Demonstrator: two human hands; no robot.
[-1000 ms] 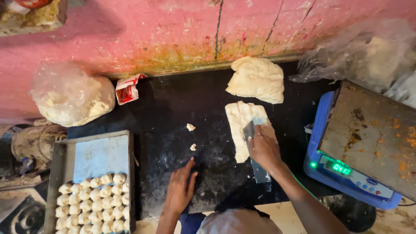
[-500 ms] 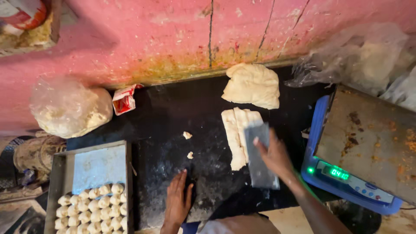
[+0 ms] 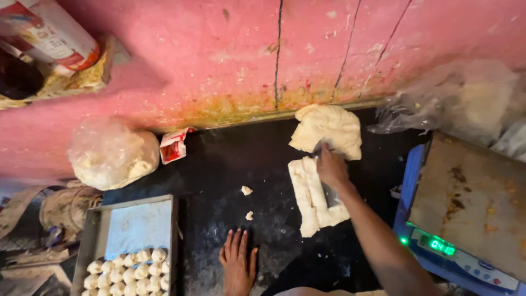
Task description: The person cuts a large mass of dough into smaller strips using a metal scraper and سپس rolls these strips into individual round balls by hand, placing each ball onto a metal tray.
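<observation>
Two rows of small dough balls [image 3: 129, 268] fill part of the grey metal tray [image 3: 93, 233], while the right hand [image 3: 331, 167], clamped on a flat metal scraper [image 3: 330, 192], cuts the pale dough slab [image 3: 315, 200] and the left hand [image 3: 239, 266] lies flat, fingers apart, on the black counter [image 3: 230, 170], leaving the large dough lump [image 3: 329, 129] uncut.

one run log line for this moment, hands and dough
right hand: grips dough scraper at the dough lump edge | left hand: flat on black worktop | dough strips: below right hand | tray: dough balls

Single head view, looks steeply down from above the person onto the black bench [image 3: 230, 181], facing the pink wall [image 3: 219, 60] at its far edge. Fairly near; both hands enter from the bottom edge.
</observation>
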